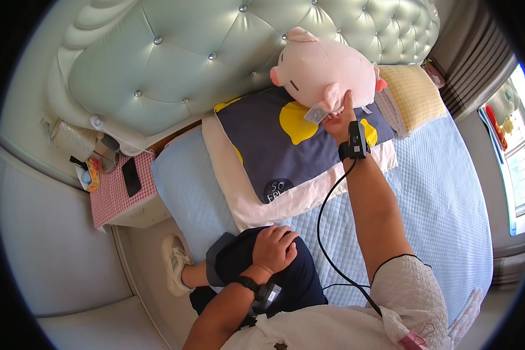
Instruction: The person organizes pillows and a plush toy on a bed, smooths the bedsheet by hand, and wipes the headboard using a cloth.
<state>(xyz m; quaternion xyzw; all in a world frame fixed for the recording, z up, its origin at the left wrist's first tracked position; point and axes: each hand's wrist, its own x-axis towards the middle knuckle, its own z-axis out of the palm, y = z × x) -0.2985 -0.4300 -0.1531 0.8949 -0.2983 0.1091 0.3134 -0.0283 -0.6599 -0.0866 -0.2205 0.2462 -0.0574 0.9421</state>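
A pink plush pig lies against the tufted headboard, above a dark grey pillow with yellow lemon shapes. My right hand is at the pig's underside near a foot and its white tag, thumb up against the plush and the fingers partly hidden beneath it. Lower in view, my left hand rests on my knee in dark trousers, holding nothing. Both wrists wear black straps with devices; a black cable runs from the right one. Beneath the pillow is a pale pink cloth.
A yellow checked pillow stands right of the pig. Light blue quilted bedding covers the bed. At left, a bedside table with a red checked cloth holds a black phone, a lamp and a small box.
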